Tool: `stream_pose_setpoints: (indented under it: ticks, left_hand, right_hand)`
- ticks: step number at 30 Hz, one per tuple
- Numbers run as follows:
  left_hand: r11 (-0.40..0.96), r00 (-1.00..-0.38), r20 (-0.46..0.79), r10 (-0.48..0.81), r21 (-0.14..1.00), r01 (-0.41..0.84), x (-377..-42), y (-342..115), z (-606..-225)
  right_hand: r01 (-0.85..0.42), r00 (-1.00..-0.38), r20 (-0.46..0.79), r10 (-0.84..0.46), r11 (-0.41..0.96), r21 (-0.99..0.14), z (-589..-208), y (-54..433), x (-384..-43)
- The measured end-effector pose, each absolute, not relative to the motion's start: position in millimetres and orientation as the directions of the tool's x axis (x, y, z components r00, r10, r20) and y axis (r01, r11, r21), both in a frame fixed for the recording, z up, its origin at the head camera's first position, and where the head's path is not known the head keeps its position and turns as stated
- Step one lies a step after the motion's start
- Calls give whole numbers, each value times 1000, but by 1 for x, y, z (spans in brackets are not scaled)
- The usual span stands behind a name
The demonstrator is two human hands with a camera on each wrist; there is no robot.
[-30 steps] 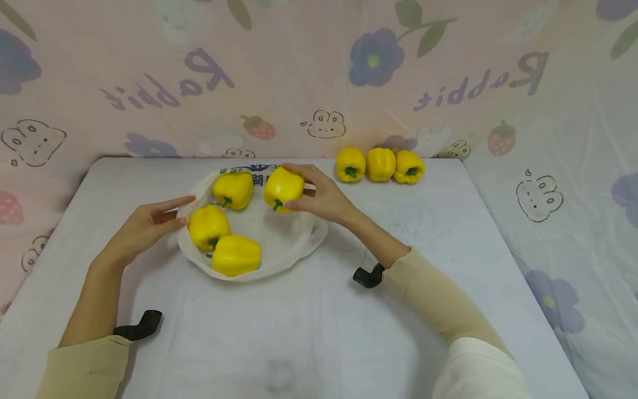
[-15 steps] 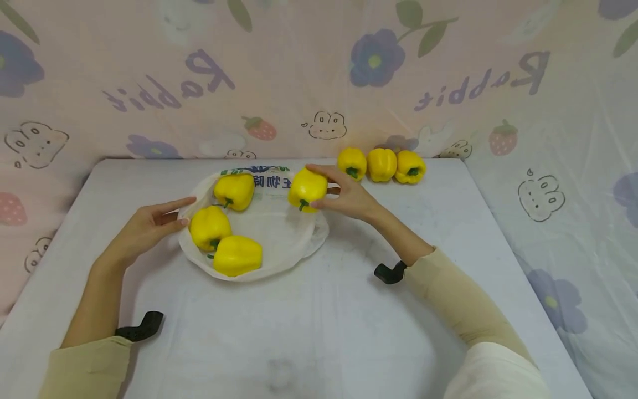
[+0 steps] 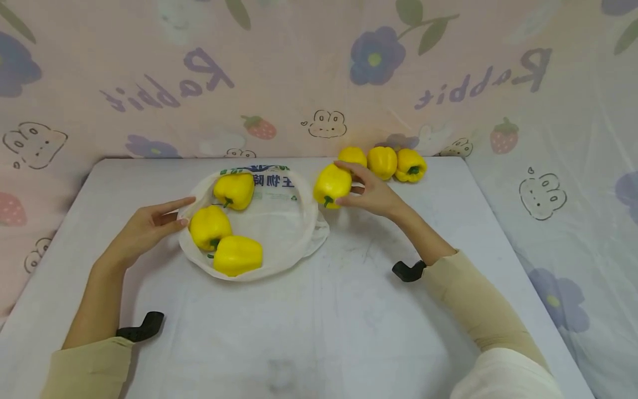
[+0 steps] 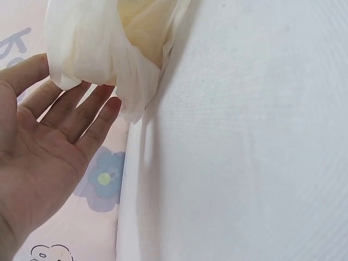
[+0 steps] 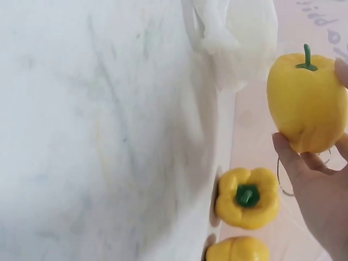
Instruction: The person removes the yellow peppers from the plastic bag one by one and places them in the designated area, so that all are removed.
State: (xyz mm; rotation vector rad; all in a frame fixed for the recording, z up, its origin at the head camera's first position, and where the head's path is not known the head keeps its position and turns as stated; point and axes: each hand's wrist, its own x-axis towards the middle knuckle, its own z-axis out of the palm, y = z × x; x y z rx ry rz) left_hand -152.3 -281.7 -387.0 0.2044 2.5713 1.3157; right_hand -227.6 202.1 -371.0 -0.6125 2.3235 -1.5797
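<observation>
Yellow bell pepper (image 3: 332, 185), grasped between thumb and fingers of the right hand (image 3: 376, 193) just beside the white bag (image 3: 308, 221), whose rim the left hand (image 3: 139, 233) touches with loosely extended fingers, presumably steadying it.

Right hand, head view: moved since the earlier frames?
Yes. Right hand, holding a yellow pepper, moved right, away from the white bag, toward the back row of peppers.

Free passage over the near tabletop (image 3: 319, 327); behind the held pepper (image 3: 331, 185), three peppers (image 3: 382, 163) as obstacles.
</observation>
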Motion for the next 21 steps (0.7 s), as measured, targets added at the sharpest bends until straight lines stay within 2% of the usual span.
stream_pose_setpoints:
  ticks: [6,12,17,21]
  left_hand:
    - [564,-963,-127,239,825,31,-152,-281,-390]
    - [590,-961,-134,242,806,37,-153,-285,-393]
    - [577,-962,-121,244,815,44,-154,-284,-391]
    - [577,-962,-139,236,816,24,-152,-282,-388]
  right_hand:
    - [-165,-893,-18,-450,363,-917,-370,219,-224]
    - [-189,-883,-24,-469,401,-896,-358,224,-210]
    - [-231,-874,-13,-486,439,-868,-357,229,-213]
    - [-208,-876,-35,-481,440,-874,-359,232,-218]
